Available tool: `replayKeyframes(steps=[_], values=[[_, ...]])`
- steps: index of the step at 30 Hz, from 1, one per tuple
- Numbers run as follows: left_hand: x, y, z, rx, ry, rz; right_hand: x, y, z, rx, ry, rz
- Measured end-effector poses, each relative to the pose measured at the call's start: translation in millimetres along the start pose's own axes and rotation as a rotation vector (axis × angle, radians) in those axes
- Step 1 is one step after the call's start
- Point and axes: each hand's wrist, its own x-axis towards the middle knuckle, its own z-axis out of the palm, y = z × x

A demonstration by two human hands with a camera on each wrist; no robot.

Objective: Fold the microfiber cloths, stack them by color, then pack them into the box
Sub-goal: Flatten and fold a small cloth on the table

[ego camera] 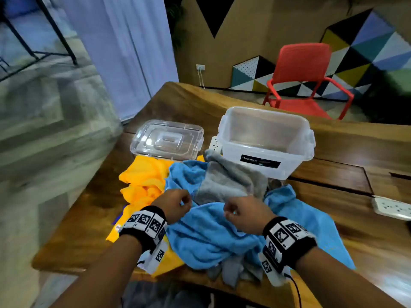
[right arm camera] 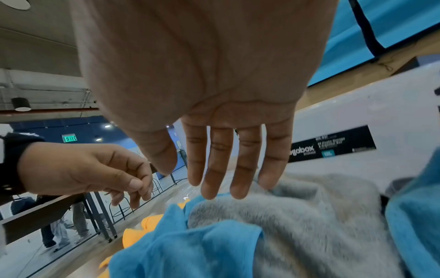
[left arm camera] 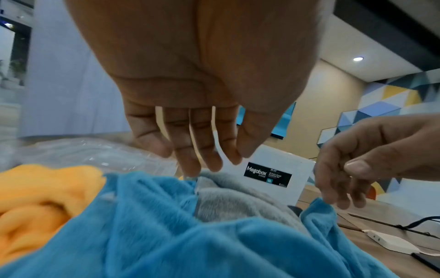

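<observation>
A loose pile of microfiber cloths lies on the wooden table [ego camera: 338, 172]: yellow cloths [ego camera: 144, 181] at the left, blue cloths [ego camera: 211, 232] in the middle and a grey cloth [ego camera: 229, 181] on top, towards the back. Behind the pile stands the clear plastic box [ego camera: 266, 141], with nothing inside. My left hand [ego camera: 180, 203] hovers over the left part of the blue cloth. My right hand [ego camera: 235, 212] hovers just right of it, near the grey cloth's front edge. In both wrist views the fingers [left arm camera: 202, 159] [right arm camera: 226, 184] hang relaxed just above the cloths, holding nothing.
The box's clear lid [ego camera: 166, 138] lies flat at the back left, partly on the yellow cloth. A white power strip [ego camera: 391, 207] sits at the right table edge, and another [ego camera: 215, 144] beside the box. A red chair [ego camera: 304, 81] stands beyond the table.
</observation>
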Motion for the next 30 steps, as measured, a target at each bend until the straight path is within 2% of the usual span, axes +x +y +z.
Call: replayKeyframes(steps=[5, 7, 10, 13, 15, 18, 21, 25, 27, 30], values=[[-7.5, -20.2, 27.1, -0.013, -0.057, -0.066, 5.3, 8.7, 27.8, 0.047, 0.030, 0.098], [-2.6, -27.1, 34.2, 0.063, -0.078, -0.082, 8.3, 10.8, 35.3, 0.115, 0.054, 0.160], [1.0, -30.6, 40.4, 0.296, -0.146, -0.110, 10.5, 10.2, 41.2, 0.184, -0.001, 0.231], [2.7, -33.5, 43.5, 0.354, -0.139, -0.031, 13.2, 5.6, 45.5, 0.284, -0.012, 0.312], [3.8, -37.2, 39.6, 0.195, -0.146, 0.050, 15.0, 2.1, 45.9, 0.321, 0.005, 0.323], [1.3, -30.9, 21.5, -0.140, -0.152, 0.161, 13.6, -7.9, 33.1, 0.387, 0.045, 0.281], [2.9, -10.6, -9.1, -0.267, -0.088, 0.287, 10.2, -25.6, 10.7, 0.390, 0.086, 0.191], [14.6, 15.2, -67.5, -0.283, -0.052, 0.395, 8.5, -47.0, -28.0, 0.467, 0.198, 0.074], [20.2, 14.2, -95.4, -0.226, -0.057, 0.401, 7.4, -47.9, -52.2, 0.533, 0.334, 0.065], [30.3, 1.1, -128.4, -0.045, 0.008, 0.399, 2.0, -35.5, -89.3, 0.640, 0.553, 0.078]])
